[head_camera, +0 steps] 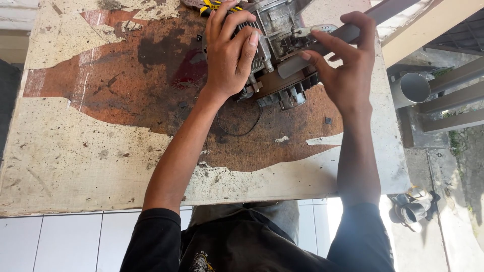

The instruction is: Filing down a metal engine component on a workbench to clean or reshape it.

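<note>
One small engine (277, 55) on a worn table (91, 151): left hand (229, 53) clasps its side, right hand (348, 70) pinches a grey bar (353, 32).

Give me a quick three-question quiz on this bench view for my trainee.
1. True or false: the left hand rests flat on the bare tabletop, away from the small engine.
2. Multiple choice: what lies on the tabletop just below the engine? A) a thin black ring B) a hammer C) a cup
3. Short answer: what do the right hand's fingers touch?

Key
1. False: the left hand grips the engine from above.
2. A: a thin black ring lies loose on the worn wood.
3. The right hand pinches a flat grey part on the engine's right side; its exact kind is unclear.
</note>
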